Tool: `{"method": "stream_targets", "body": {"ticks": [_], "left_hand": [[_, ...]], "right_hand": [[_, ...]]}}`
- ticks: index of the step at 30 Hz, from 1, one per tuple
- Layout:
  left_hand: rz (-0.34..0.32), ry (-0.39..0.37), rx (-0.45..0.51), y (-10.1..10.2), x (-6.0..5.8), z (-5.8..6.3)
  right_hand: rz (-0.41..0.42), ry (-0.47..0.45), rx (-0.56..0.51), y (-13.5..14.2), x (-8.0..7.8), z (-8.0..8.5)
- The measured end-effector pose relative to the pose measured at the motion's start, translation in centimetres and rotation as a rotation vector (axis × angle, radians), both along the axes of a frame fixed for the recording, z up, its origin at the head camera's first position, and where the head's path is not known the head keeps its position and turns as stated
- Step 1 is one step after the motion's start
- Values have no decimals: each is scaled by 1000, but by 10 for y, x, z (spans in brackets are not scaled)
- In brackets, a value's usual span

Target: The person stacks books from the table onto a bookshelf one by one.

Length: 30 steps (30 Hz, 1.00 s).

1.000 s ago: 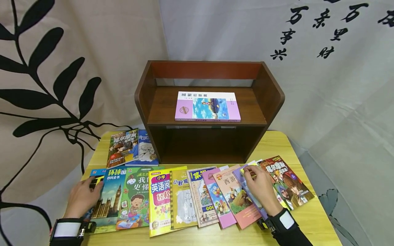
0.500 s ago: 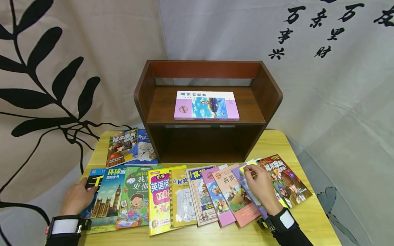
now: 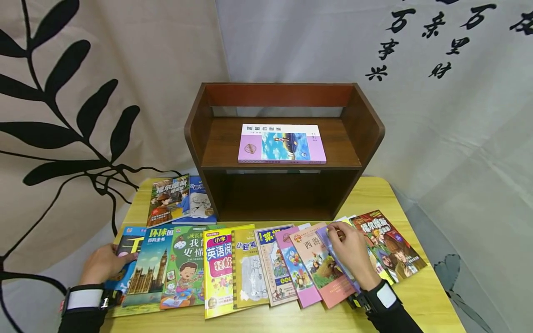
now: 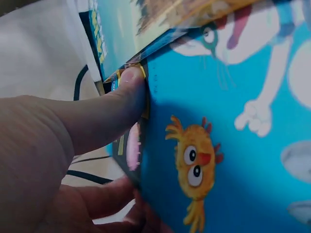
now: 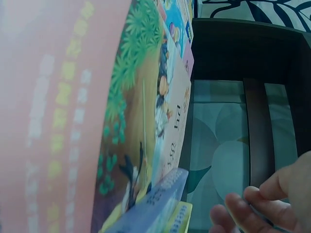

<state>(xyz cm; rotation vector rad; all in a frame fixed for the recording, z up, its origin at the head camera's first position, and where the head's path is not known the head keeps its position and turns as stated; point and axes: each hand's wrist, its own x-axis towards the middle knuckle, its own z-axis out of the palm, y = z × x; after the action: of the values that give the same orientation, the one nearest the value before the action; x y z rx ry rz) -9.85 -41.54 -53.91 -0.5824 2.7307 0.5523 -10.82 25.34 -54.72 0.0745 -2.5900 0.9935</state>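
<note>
My left hand (image 3: pixel 102 264) pinches the blue picture book (image 3: pixel 135 235) at the left end of the row. Its thumb (image 4: pixel 114 111) presses on the cover in the left wrist view, with the other fingers behind the book. A book with a clock tower (image 3: pixel 151 273) overlaps this book's right side. Over the purple-edged book (image 3: pixel 342 266) near the row's right end hovers my right hand (image 3: pixel 351 249), its fingers loosely bent. In the right wrist view that hand's fingers (image 5: pixel 238 208) hold nothing, beside the books' edges.
A brown two-tier shelf (image 3: pixel 354 138) stands at the back, with a lilac book (image 3: pixel 283 144) flat on its upper board. Several books fan across the yellow table (image 3: pixel 250 323). Two more books, one a detective cover (image 3: pixel 168 201), lie left of the shelf; a brown-red book (image 3: pixel 389 245) lies far right.
My left hand has shifted left, and more of the blue picture book shows from under its neighbour. My right hand stays almost in place, its fingertips slightly further left.
</note>
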Motion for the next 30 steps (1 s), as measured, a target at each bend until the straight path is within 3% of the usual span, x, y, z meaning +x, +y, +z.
{"method": "stream_targets", "body": {"ticks": [4, 7, 11, 15, 24, 30], "left_hand": [[-6, 21, 80, 2, 3, 2], [27, 44, 135, 7, 6, 5], [77, 110, 141, 16, 10, 13], [76, 185, 95, 26, 12, 27], [76, 264, -11, 47, 24, 68], [140, 390, -128, 59, 33, 85]], "right_hand": [[-1, -9, 6, -4, 0, 2], [-4, -7, 12, -6, -1, 3], [0, -6, 5, -7, -2, 3], [6, -9, 0, -7, -3, 2], [24, -11, -16, -7, -2, 1], [33, -10, -14, -9, -1, 1]]}}
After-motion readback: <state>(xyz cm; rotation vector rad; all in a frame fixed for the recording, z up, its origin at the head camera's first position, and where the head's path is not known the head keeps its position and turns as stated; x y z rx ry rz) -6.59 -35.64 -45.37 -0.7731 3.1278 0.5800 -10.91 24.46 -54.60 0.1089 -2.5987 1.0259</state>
